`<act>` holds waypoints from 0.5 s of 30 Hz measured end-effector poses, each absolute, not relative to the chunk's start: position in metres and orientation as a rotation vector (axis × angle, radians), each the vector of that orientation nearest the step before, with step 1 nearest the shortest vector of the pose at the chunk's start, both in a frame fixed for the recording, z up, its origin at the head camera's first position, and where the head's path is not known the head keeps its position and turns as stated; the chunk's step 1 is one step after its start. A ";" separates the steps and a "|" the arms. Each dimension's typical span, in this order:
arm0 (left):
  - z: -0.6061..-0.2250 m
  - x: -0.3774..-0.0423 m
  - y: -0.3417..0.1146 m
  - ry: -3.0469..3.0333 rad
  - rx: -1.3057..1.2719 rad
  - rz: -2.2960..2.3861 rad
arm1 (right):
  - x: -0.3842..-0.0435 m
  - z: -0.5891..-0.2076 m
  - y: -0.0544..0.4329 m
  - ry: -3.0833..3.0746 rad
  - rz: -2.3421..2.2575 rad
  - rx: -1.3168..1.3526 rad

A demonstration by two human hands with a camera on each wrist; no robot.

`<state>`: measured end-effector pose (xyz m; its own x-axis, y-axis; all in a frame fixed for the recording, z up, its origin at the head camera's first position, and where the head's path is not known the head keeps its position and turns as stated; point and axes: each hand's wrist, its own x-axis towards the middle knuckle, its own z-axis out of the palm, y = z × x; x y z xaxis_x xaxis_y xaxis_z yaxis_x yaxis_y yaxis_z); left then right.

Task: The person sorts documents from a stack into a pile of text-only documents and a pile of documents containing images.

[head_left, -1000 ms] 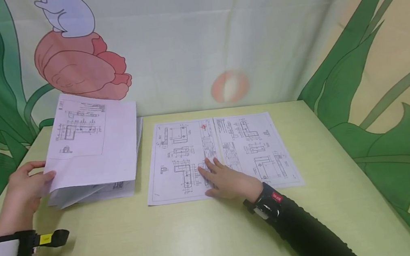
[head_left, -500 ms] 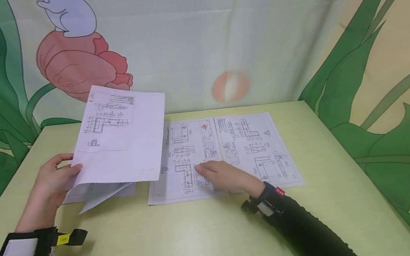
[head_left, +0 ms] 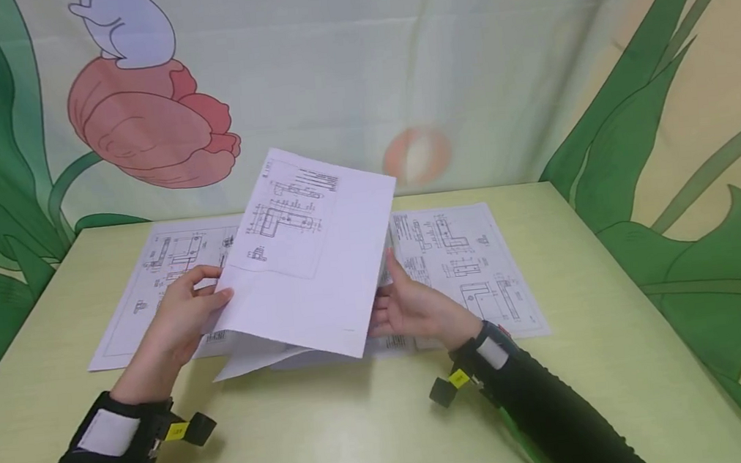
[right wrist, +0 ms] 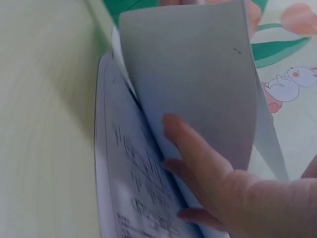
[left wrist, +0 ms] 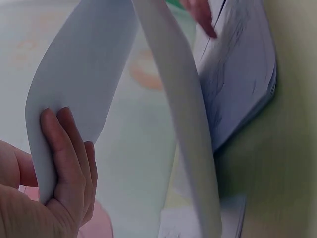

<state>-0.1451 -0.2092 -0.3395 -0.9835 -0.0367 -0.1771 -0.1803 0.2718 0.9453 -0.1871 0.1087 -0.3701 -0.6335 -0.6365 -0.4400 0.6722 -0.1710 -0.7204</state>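
Swinging paper [head_left: 328, 279] R, now above mid table [head_left: 335, 433], uncovering L drawing [head_left: 121, 327]; prob. going two-handed.
Pinching L edge w/ left hand [head_left: 181, 307]; holding right hand [head_left: 417, 307] open by R edge, contact unclear. Showing print twd viewer, long axis running away, leaning R, far end twd curtain [head_left: 495, 66].

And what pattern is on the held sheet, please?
The held sheet has dark line drawings on white, clearest in the head view.
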 end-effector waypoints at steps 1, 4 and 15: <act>-0.340 -0.145 -0.204 2.393 -0.196 1.817 | -0.188 -0.371 0.110 1.151 -1.961 0.062; -0.341 -0.144 -0.191 2.370 -0.177 1.803 | -0.188 -0.371 0.114 1.033 -2.110 0.083; -0.352 -0.146 -0.176 2.332 -0.136 1.568 | -0.190 -0.356 0.128 1.609 -2.060 0.025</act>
